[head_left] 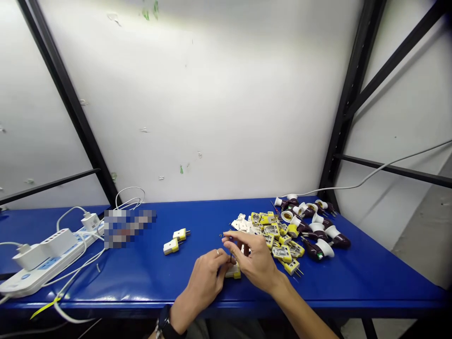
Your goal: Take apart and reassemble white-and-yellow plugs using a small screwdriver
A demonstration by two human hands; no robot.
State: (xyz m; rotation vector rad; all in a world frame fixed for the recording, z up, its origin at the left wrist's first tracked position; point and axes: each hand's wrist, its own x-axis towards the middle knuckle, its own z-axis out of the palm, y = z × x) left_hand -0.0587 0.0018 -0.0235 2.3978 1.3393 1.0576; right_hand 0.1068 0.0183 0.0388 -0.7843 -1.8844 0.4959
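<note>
Near the front edge of the blue table (148, 278), my left hand (206, 278) and my right hand (252, 259) meet over a small yellow-and-white plug adapter (235, 272). The left hand's fingers curl round the adapter, which rests on the table. A small dark part sits pinched in my right fingertips (231, 239) just above it; what it is I cannot make out. A watch is on my left wrist (165, 322). Right beside my right hand lies a pile of yellow-and-white adapters (273, 230).
Two finished-looking adapters (176, 240) lie apart to the left. Dark brown and white lamp sockets (318, 233) are heaped at the right, with a white cable (370, 176) running off. A white power strip (42, 259) with chargers and cords sits far left. Black shelf posts (348, 99) flank the white wall.
</note>
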